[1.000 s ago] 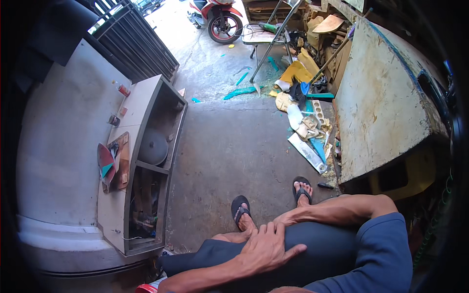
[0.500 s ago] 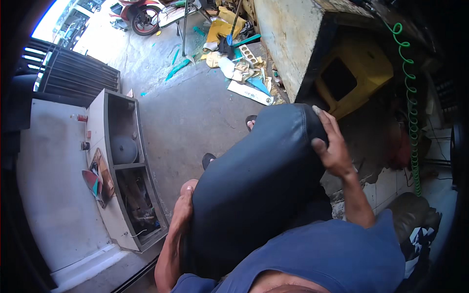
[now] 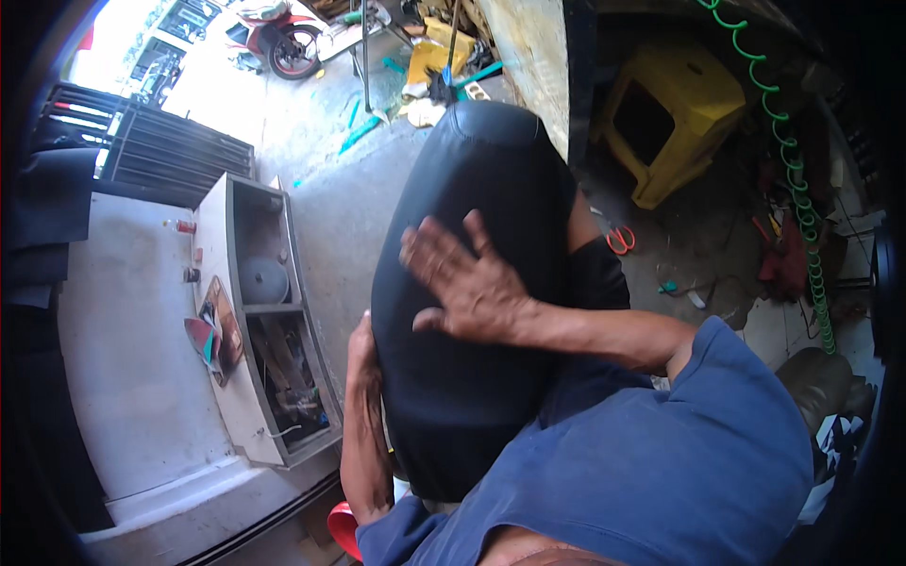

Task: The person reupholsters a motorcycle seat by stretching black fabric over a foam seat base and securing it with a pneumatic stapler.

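Right hand point(image 3: 467, 283) spreads wide over black seat point(image 3: 458, 382)

The black seat is the large thing directly in front of the person's blue shirt point(image 3: 604, 453), its rounded end pointing away and its near end beside the shirt. The right forearm reaches across from the seat's right side. The right hand is palm down over the middle of the seat top, fingers and thumb apart; whether the palm presses on the cover or is just above it, I cannot tell. The left hand point(image 3: 362, 344) is against the seat's left edge. Its fingers are mostly hidden by that edge, so I cannot tell if they clamp it.

Left of the seat is a pale cabinet point(image 3: 250, 415) with open compartments. A red bowl point(image 3: 344, 530) shows in part near the seat's lower left. Right of the seat are orange-handled scissors point(image 3: 620, 240), near it on the floor, then a yellow stool point(image 3: 698, 90) and, well apart, a green coiled hose point(image 3: 817, 292). Beyond the seat's far end are yellow scraps point(image 3: 444, 55) and, farther left, a red motorbike point(image 3: 267, 38).
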A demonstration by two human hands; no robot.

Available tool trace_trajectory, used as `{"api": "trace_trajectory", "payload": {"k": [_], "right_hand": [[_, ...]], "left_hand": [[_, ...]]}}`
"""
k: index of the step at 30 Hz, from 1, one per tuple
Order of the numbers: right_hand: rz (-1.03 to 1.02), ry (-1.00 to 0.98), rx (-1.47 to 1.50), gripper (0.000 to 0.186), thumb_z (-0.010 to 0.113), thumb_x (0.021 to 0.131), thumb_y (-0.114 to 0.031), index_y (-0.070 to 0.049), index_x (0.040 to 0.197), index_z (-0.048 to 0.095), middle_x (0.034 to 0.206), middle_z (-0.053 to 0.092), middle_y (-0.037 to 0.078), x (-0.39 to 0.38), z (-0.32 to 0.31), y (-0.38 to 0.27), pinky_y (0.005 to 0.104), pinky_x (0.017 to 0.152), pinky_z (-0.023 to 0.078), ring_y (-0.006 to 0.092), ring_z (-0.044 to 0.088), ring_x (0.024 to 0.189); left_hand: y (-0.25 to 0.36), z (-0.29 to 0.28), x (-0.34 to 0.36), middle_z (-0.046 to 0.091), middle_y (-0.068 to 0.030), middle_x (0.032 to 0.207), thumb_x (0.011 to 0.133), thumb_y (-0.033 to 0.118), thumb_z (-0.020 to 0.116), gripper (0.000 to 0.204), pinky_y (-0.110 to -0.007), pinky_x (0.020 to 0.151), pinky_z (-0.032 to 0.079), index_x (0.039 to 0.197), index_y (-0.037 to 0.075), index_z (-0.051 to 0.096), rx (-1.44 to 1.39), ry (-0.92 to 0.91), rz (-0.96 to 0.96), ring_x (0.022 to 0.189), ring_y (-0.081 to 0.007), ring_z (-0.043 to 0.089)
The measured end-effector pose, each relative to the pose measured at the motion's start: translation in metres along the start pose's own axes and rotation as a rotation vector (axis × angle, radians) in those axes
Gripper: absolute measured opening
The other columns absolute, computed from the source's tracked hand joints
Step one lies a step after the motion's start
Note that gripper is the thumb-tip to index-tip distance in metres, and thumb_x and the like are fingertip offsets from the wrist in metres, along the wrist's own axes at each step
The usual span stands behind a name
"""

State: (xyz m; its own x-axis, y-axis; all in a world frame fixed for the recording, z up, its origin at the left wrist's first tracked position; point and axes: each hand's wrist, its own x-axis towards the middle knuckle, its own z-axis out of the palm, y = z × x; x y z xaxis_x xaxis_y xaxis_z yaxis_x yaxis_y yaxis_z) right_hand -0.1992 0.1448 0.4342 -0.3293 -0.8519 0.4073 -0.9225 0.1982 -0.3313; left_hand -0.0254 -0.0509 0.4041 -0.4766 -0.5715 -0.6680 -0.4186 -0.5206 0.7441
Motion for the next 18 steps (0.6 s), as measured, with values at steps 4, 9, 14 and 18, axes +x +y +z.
{"api": "trace_trajectory", "payload": {"k": [4,9,14,18], "right_hand": [[-0.335,-0.214,0.204,0.083,0.035,0.100,-0.065,-0.001,0.152,0.040,0.163,0.032,0.018,-0.079,0.050,-0.091,0.0590,0.124,-0.002,0.0279,0.016,0.156],[-0.535,-0.269,0.770,0.052,0.065,0.093,-0.044,-0.008,0.131,0.063,0.137,0.061,0.013,-0.073,0.004,-0.071,0.0558,0.124,0.014,0.0284,0.048,0.140],[0.097,0.152,-0.271,0.069,0.049,0.100,-0.054,-0.004,0.147,0.050,0.158,0.040,0.017,-0.032,-0.063,0.046,0.0666,0.120,0.011,0.0362,0.025,0.153],[0.114,0.121,-0.419,0.088,0.045,0.094,-0.070,-0.006,0.155,0.038,0.167,0.025,0.011,-0.006,-0.060,0.093,0.0645,0.121,0.003,0.0303,0.011,0.157]], "left_hand": [[-0.018,0.004,0.025,0.071,-0.0137,0.107,0.107,0.041,0.048,0.050,-0.032,0.080,0.055,0.121,-0.004,0.066,0.070,-0.043,0.110,0.091,-0.0184,0.068],[-0.006,0.002,0.013,0.071,-0.0133,0.107,0.107,0.042,0.049,0.053,-0.031,0.080,0.054,0.121,-0.005,0.066,0.179,0.056,0.061,0.092,-0.0183,0.067],[-0.009,-0.001,-0.007,0.070,-0.0115,0.109,0.107,0.040,0.050,0.051,-0.031,0.077,0.054,0.125,-0.005,0.064,0.026,0.090,0.044,0.090,-0.0160,0.066],[-0.023,0.005,0.011,0.069,-0.0108,0.111,0.108,0.037,0.048,0.048,-0.029,0.080,0.053,0.128,-0.004,0.063,0.034,-0.035,0.128,0.095,-0.0149,0.065]]}}
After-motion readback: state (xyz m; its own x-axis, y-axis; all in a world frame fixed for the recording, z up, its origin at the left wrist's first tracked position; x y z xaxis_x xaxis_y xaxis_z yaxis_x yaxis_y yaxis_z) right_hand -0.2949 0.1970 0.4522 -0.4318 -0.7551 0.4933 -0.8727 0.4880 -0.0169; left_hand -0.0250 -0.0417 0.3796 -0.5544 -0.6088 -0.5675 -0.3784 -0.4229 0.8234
